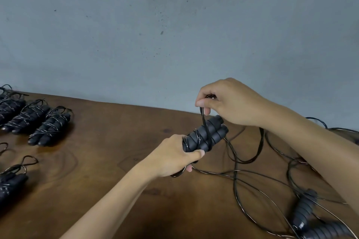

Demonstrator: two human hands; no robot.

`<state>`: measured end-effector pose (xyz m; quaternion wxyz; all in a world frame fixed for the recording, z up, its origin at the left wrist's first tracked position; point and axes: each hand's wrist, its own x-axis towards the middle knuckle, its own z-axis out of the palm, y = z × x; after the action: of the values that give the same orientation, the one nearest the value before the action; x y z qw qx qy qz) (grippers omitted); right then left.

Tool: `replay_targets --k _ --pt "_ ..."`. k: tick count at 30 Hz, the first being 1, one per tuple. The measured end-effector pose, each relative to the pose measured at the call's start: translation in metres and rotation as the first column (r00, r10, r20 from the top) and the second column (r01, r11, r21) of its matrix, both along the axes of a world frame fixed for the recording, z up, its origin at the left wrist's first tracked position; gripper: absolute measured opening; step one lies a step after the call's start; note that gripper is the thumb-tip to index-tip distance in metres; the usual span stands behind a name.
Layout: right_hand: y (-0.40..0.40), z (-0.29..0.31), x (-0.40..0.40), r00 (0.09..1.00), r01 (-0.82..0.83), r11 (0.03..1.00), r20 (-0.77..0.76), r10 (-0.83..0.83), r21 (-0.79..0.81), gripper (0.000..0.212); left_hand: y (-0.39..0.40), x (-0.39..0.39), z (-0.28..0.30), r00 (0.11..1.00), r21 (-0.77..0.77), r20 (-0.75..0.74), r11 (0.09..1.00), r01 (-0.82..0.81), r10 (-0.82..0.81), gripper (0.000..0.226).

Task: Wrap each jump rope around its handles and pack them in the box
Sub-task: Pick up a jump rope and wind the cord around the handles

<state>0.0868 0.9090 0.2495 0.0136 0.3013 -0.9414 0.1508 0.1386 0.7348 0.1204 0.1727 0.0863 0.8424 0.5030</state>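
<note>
Left hand (175, 154) grips the near end of two black ribbed handles (206, 135) held side by side, above the table (116, 161). Several turns of thin black cord (204, 120) already lie around the handles. Right hand (229, 101) pinches a loop of that cord just above the far handle ends; cord runs taut from pinch to wrap. Loose cord (252, 161) trails in loops over the table to the right. A second, unwrapped handle pair (305, 209) lies at lower right among the loops. Wrapped bundles (48, 126) lie in a row at far left; one more (11, 180) nearer, at the left edge. Grey wall (174, 25) behind.
</note>
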Motion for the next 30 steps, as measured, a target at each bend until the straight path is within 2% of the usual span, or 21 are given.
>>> replay_targets --k 4,7,11,15,17,19,21,23,26,28,30 --pt "0.006 0.003 -0.016 0.997 -0.016 0.995 0.077 0.024 -0.099 0.017 -0.007 -0.002 0.011 0.995 -0.085 -0.066 0.994 0.069 -0.075 0.018" --pt "0.012 0.001 -0.027 0.980 -0.030 0.989 0.189 0.058 -0.147 0.010 -0.010 0.002 0.016 0.981 -0.102 -0.096 0.982 0.160 -0.169 0.018" --pt "0.023 -0.006 -0.033 0.935 0.000 0.982 0.347 0.067 -0.190 0.008 -0.011 0.009 0.020 0.964 0.018 -0.153 0.974 0.224 -0.219 0.010" --pt "0.030 -0.024 -0.030 0.872 0.040 0.986 0.487 0.043 -0.160 0.023 -0.011 0.015 0.013 0.965 0.236 -0.157 0.941 0.242 -0.209 0.015" --pt "0.030 -0.036 -0.028 0.855 0.081 0.975 0.518 0.039 -0.208 0.047 -0.011 0.017 0.008 0.976 0.354 -0.122 0.911 0.211 -0.179 0.011" --pt "0.032 -0.048 -0.026 0.855 0.141 0.954 0.519 0.018 -0.266 0.064 -0.009 0.019 0.001 0.989 0.463 -0.075 0.874 0.148 -0.128 0.020" --pt "0.033 -0.056 -0.020 0.865 0.144 0.951 0.501 0.014 -0.275 0.057 -0.008 0.018 -0.009 0.997 0.548 -0.019 0.834 0.070 -0.071 0.037" --pt "0.034 -0.062 -0.015 0.861 0.149 0.939 0.508 0.031 -0.309 0.040 -0.008 0.015 -0.019 0.999 0.622 0.046 0.783 -0.008 -0.026 0.038" --pt "0.038 -0.060 -0.010 0.883 0.180 0.921 0.469 0.003 -0.345 0.042 -0.006 0.013 -0.029 0.992 0.699 0.124 0.708 -0.098 0.015 0.042" --pt "0.040 -0.057 -0.008 0.909 0.158 0.937 0.417 -0.014 -0.312 0.047 -0.007 0.014 -0.029 0.989 0.694 0.141 0.707 -0.138 0.055 0.049" --pt "0.041 -0.056 -0.008 0.930 0.154 0.949 0.365 -0.044 -0.276 0.049 -0.006 0.014 -0.027 0.981 0.692 0.170 0.697 -0.185 0.092 0.044"
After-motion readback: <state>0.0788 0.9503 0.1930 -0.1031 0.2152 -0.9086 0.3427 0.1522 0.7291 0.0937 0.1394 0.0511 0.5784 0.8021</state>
